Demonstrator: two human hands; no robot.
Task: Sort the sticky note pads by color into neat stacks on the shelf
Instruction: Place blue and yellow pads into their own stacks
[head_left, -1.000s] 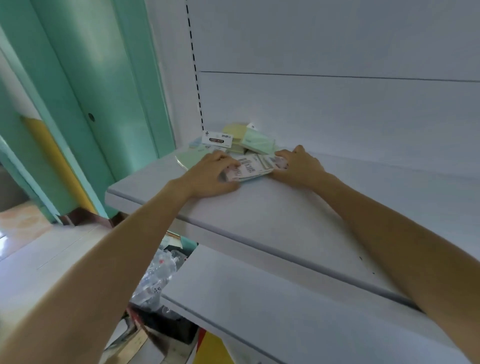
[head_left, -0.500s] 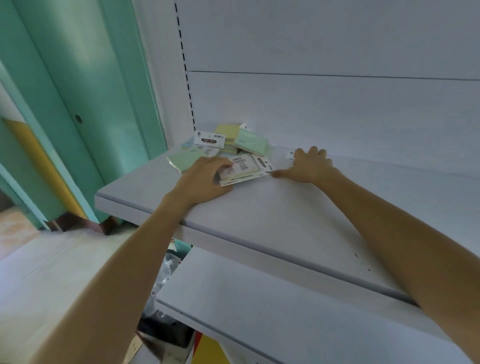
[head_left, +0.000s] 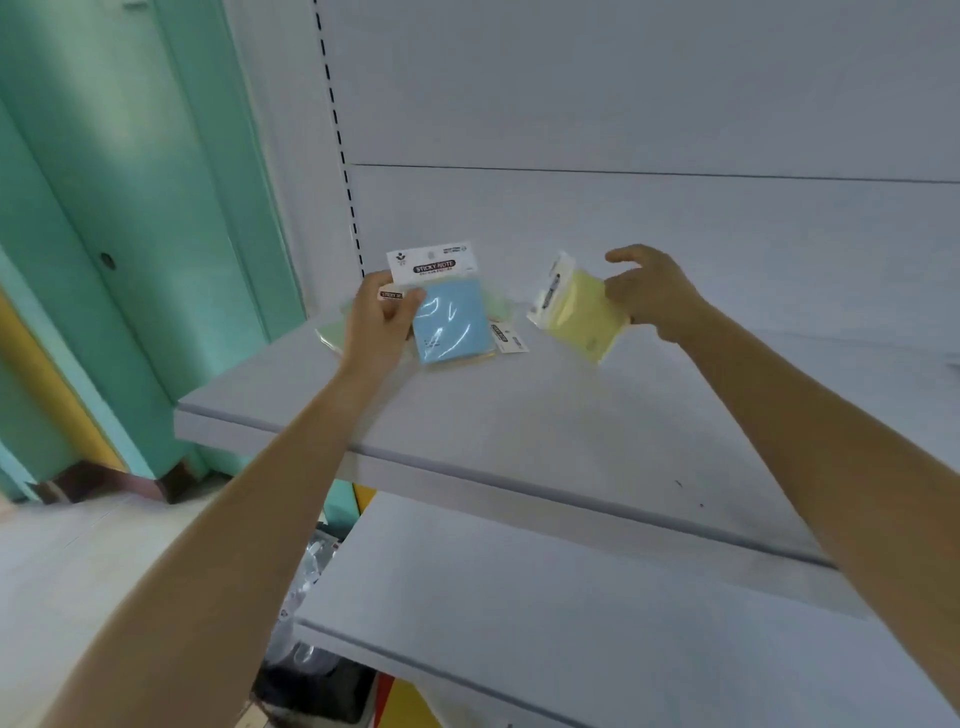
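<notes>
The left hand (head_left: 382, 325) has its fingers curled round the top left corner of a square blue sticky note pad in glossy clear wrap (head_left: 452, 319), pinching it just under its white card header printed "STICKY NOTE". The right hand (head_left: 652, 296) pinches the right edge of a square pale yellow sticky note pad in the same shiny wrap (head_left: 584, 317). Its thumb and lower fingers are closed on the pad and the forefinger is raised free. That pad's header card is turned nearly edge-on and unreadable.

Both pads are tilted over the back left of the smooth, matt grey-white shelf board (head_left: 519, 415); whether their lower edges touch it cannot be told. A thin tan edge shows beneath the blue pad. Behind the left hand, pale green wrapped pads (head_left: 328, 332) lie on the shelf, mostly hidden. A small white header card (head_left: 508, 336) pokes out at the blue pad's right side. A lower shelf board (head_left: 571, 597) is cut off at the right.
</notes>
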